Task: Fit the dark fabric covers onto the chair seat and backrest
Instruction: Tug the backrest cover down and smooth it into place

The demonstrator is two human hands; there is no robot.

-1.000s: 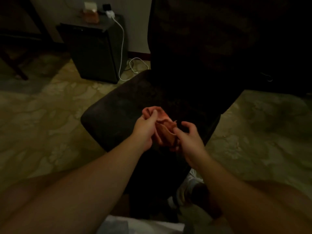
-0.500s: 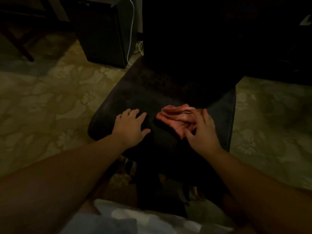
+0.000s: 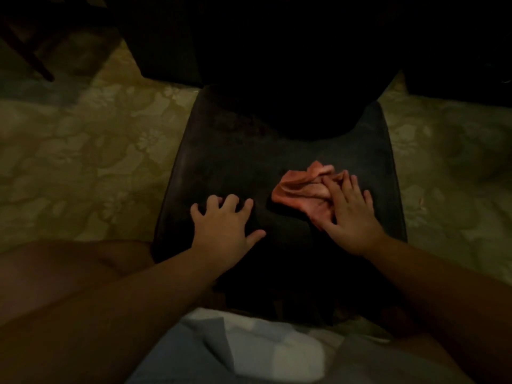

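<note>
Resting flat on the front half of the chair seat (image 3: pixel 221 162), left hand (image 3: pixel 224 225), palm down, fingers spread and only lightly bent at the tips, thumb out to the right, gripping nothing. Lying just right of it, near but apart, right hand (image 3: pixel 350 214), also palm down, fingers straight and fanned, pressing on a crumpled pinkish-orange cloth (image 3: pixel 302 189) rather than curling round it. Bunched in folds, that cloth, sitting right of centre on the seat, its left part bare, its right part under the fingers and thumb. Covered in dark fabric already, by the look of it, the seat: a dull, slightly mottled surface with a faint seam along the left edge; too dim to tell cover from cushion with certainty. Rising behind the seat, backrest (image 3: pixel 277 79), almost black, its lower edge curving over the rear of the seat, no detail readable. Hanging dark over the front edge of the seat between the two forearms, more fabric or shadow; cannot tell which. Spreading left and right of the chair, pale floor (image 3: pixel 83 151) with a leafy pattern. Showing at the bottom edge, light clothing (image 3: pixel 249 353), and at lower left a bare knee (image 3: pixel 69 267). Standing at far upper left, dark furniture legs (image 3: pixel 30 51).
</note>
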